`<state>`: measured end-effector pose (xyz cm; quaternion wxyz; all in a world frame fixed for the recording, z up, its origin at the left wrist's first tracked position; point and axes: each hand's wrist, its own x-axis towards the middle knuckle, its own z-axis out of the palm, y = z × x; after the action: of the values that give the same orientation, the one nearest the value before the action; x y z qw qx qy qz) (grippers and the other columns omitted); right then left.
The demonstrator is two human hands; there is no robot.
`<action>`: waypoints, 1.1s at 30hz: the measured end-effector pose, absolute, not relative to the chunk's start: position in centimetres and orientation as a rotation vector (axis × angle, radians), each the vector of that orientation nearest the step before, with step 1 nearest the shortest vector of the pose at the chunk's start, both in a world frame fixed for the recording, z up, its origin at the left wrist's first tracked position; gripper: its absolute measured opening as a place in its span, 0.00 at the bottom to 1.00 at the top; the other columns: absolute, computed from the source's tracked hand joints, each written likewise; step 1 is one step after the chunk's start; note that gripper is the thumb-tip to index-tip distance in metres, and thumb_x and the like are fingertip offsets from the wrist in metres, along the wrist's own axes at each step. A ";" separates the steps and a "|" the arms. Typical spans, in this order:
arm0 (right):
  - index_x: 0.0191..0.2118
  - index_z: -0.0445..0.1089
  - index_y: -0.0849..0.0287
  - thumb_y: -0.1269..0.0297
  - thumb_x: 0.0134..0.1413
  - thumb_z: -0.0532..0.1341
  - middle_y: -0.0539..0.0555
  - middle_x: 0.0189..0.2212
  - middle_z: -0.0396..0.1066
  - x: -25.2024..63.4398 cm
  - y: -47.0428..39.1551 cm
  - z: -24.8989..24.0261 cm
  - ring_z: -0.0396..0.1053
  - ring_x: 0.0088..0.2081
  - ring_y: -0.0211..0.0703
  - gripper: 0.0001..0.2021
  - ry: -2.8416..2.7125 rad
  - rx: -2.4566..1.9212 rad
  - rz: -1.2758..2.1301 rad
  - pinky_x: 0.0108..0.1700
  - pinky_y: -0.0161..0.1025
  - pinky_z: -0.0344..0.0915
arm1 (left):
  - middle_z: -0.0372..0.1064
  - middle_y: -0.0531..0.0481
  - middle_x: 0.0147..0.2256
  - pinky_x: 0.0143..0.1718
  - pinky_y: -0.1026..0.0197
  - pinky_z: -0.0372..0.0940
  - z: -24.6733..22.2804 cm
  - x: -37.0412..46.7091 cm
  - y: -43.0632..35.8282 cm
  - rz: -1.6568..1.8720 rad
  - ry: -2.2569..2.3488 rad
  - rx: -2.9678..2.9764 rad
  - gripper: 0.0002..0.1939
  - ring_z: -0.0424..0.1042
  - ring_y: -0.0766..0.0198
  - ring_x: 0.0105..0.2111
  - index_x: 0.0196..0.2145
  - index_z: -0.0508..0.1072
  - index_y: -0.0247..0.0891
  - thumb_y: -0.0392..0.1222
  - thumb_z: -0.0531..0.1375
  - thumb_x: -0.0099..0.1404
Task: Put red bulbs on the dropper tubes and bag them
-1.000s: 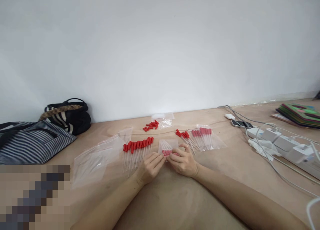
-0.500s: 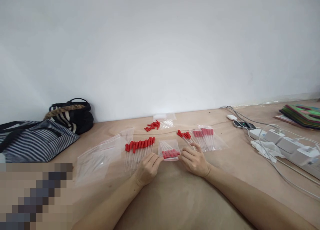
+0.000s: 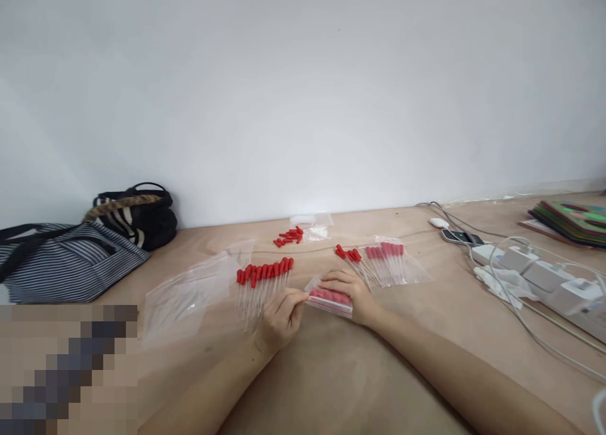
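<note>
A small clear zip bag point(image 3: 330, 305) holds several droppers with red rubber bulbs, bulbs toward me, tilted slightly. My left hand point(image 3: 281, 316) pinches its left corner near the seal. Over the bag's far part and right side lie the curled fingers of my right hand point(image 3: 354, 293), gripping it and hiding the dropper stems. Left of the bag, a row of red-bulbed droppers point(image 3: 265, 272) lies close to my left hand. Beyond my right hand are a few loose droppers point(image 3: 349, 254) and filled zip bags point(image 3: 387, 264).
Flat clear bags point(image 3: 189, 302) are spread at left. Loose red bulbs point(image 3: 290, 235) lie near the wall beside another clear bag point(image 3: 312, 223). A striped bag point(image 3: 80, 264) and a black bag point(image 3: 151, 217) stand far left. A power strip with chargers point(image 3: 549, 274) and cables occupies the right.
My right hand has moved from pinching the bag's right corner to lying over its far part and right side. The bag has turned and tilted. My left hand keeps its pinch.
</note>
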<state>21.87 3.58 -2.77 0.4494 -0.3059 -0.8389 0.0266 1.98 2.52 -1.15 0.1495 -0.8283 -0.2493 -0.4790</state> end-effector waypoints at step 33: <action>0.38 0.70 0.59 0.56 0.46 0.56 0.58 0.35 0.71 31.9 8.1 1.2 0.65 0.41 0.51 0.16 -1.592 -2.150 -0.154 0.38 0.41 0.56 | 0.68 0.37 0.33 0.31 0.53 0.62 2.5 -4.0 5.9 -0.316 -1.853 -2.001 0.09 0.69 0.49 0.35 0.31 0.69 0.33 0.36 0.49 0.57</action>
<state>31.90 8.05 1.24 0.2288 -0.7811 -0.5783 -0.0560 -4.03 5.93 2.55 0.1965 -0.7146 -0.6618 -0.1128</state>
